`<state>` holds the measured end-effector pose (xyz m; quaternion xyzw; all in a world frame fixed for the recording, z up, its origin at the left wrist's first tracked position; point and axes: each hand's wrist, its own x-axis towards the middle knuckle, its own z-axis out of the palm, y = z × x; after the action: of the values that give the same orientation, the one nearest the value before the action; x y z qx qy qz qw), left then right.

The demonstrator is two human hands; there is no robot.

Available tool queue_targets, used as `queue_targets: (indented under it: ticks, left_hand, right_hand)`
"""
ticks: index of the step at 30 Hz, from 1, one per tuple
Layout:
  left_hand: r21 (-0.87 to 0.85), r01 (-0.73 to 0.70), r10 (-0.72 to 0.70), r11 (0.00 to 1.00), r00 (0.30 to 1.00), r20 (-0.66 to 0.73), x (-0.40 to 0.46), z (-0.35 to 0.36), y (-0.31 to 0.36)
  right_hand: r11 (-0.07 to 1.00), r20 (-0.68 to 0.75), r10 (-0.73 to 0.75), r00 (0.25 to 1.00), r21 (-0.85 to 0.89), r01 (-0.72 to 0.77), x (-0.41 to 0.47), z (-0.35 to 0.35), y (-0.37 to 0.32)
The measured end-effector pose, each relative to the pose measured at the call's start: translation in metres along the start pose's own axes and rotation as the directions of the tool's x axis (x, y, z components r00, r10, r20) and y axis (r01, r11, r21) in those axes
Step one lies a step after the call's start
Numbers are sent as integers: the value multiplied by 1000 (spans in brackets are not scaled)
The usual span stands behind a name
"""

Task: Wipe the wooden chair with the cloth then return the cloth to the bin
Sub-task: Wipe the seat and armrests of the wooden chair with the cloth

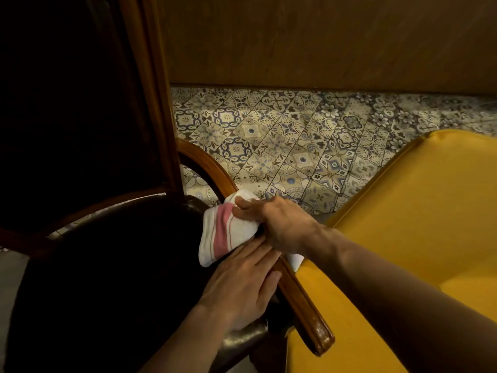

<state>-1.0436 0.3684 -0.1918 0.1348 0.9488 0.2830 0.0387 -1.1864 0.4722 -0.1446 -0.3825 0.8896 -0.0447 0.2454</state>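
The wooden chair [304, 300] has a dark leather seat and back and a curved brown armrest running from centre to lower right. A white cloth [223, 232] with pink stripes is draped over that armrest. My right hand [279, 224] is closed on the cloth and presses it against the armrest from above. My left hand [242, 284] lies flat, fingers together, on the dark seat just beside the armrest, its fingertips touching the cloth's lower edge. No bin is in view.
A yellow upholstered seat [403, 238] stands tight against the armrest on the right. Patterned floor tiles [282, 135] stretch behind, ending at a brown wooden wall panel [322, 39]. The chair's tall back frame [158, 90] rises at the left.
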Motion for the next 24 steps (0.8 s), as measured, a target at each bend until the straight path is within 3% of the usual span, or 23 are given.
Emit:
queue_targets:
  ticks: [8, 14, 20, 24]
  left_hand:
    - [-132, 22, -33, 991, 996, -78, -7, -17, 11]
    - [-40, 153, -157, 987, 925, -344, -15, -39, 2]
    - [94, 287, -278, 953, 956, -98, -1, -47, 0]
    - [171, 272, -266, 947, 962, -60, -2, -46, 15]
  right_hand:
    - [998, -28, 46, 999, 34, -45, -10, 0, -5]
    - [988, -82, 85, 993, 135, -74, -21, -1, -14]
    - [971, -82, 117, 990, 218, -96, -55, -7, -23]
    - [925, -128, 219, 967, 343, -164, -91, 0, -20]
